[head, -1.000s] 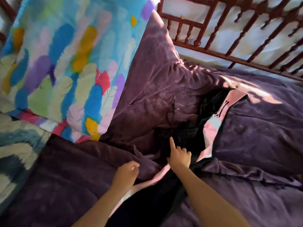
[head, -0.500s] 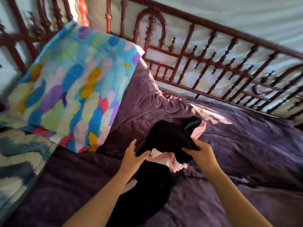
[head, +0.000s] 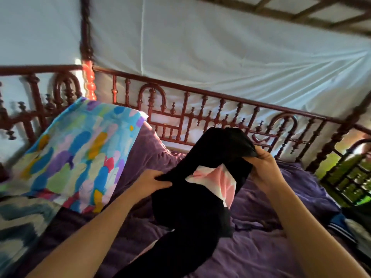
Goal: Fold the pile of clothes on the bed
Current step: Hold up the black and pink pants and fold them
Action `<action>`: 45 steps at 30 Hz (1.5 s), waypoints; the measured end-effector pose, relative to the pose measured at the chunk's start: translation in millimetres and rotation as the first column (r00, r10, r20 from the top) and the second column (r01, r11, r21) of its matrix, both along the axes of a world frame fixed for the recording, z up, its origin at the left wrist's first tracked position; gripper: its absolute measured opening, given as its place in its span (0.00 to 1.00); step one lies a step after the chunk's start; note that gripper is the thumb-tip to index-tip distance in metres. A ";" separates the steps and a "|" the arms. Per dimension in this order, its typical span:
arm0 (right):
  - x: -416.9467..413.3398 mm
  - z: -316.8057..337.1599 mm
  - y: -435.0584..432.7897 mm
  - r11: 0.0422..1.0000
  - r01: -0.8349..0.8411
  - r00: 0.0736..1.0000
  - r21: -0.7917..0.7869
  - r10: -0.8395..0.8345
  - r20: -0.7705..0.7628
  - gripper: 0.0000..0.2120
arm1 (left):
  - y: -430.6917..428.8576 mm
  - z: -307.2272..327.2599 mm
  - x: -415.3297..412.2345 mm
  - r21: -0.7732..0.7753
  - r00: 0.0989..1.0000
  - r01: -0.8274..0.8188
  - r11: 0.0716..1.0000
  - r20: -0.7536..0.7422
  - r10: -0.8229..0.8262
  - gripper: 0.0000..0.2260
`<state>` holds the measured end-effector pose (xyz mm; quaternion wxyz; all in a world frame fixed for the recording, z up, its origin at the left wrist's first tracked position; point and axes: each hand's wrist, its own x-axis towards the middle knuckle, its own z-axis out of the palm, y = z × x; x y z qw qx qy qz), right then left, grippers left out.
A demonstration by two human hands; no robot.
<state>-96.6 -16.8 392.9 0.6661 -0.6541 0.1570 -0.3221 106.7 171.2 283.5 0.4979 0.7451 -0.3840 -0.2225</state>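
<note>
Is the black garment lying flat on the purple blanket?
No, the left hand and the right hand hold the black garment bunched and raised above the purple blanket.

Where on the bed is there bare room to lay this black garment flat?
The purple blanket is bare between the black garment with pink lining and the right forearm, and past the right hand toward the red-brown wooden rail. Left side is crowded: the colourful feather-print pillow and a blue zigzag cloth.

The wooden-railed bed (head: 220, 95) carries a purple blanket (head: 271, 247), a bright feather-patterned pillow (head: 80, 157) and a blue zigzag cloth (head: 18, 223).
</note>
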 end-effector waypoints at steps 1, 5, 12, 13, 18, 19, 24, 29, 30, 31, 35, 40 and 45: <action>-14.0 2.0 -3.6 1.000 0.027 1.000 0.012 -0.027 0.010 0.22 | 5.4 16.9 -3.5 -0.037 0.999 -0.050 0.998 0.013 0.051 0.08; -64.2 1.7 -15.1 0.993 0.085 0.994 0.083 -0.091 0.063 0.19 | 21.4 80.0 -28.0 -0.162 0.981 -0.151 0.975 0.093 0.168 0.09; -111.4 -45.7 -17.2 0.966 -0.199 0.922 -0.164 0.128 -0.366 0.17 | 44.7 168.8 -90.0 -0.160 0.953 -0.049 0.986 0.289 0.094 0.11; -116.5 -49.0 -13.7 0.934 -0.316 0.844 -0.167 0.197 -0.498 0.22 | 48.5 174.6 -99.1 -0.104 0.945 -0.019 0.994 0.322 0.052 0.12; -108.4 -48.6 23.4 0.893 -0.390 0.840 -0.223 0.246 -0.483 0.14 | 62.8 186.2 -127.6 0.314 0.878 0.096 0.945 0.420 -0.229 0.09; -100.7 -45.4 35.0 0.879 -0.408 0.853 -0.247 0.271 -0.445 0.14 | 65.7 187.0 -129.0 0.371 0.872 0.114 0.921 0.407 -0.272 0.11; -56.3 -38.5 106.5 0.725 -0.633 0.755 -0.270 0.501 -0.423 0.17 | 92.7 207.3 -126.6 0.542 0.818 0.140 0.829 0.409 -0.406 0.11; -22.9 -38.9 135.3 0.499 -0.690 0.719 -0.524 0.387 -0.577 0.16 | 143.4 222.7 -104.6 0.423 0.844 0.087 0.902 0.451 -0.292 0.15; -19.9 -37.5 132.4 0.479 -0.679 0.728 -0.557 0.338 -0.596 0.17 | 155.0 222.7 -97.5 0.398 0.853 0.064 0.915 0.454 -0.257 0.15; -18.1 -34.0 130.6 0.482 -0.670 0.731 -0.564 0.295 -0.616 0.20 | 166.8 222.1 -90.2 0.372 0.863 0.040 0.928 0.454 -0.219 0.14; -15.3 -30.9 106.4 0.078 -0.719 0.684 -0.690 -0.097 -0.723 0.26 | 201.6 221.7 -66.8 0.221 0.902 -0.005 0.975 0.422 -0.091 0.16; 2.2 -28.3 122.6 0.238 -0.529 0.842 -0.815 0.026 -0.539 0.24 | 199.4 226.8 -53.0 0.152 0.922 0.042 0.987 0.374 -0.097 0.19; 39.5 -31.9 185.1 0.165 -0.554 0.823 -0.816 0.251 -0.509 0.24 | 191.0 234.3 -47.5 0.166 0.906 0.106 0.980 0.389 -0.164 0.21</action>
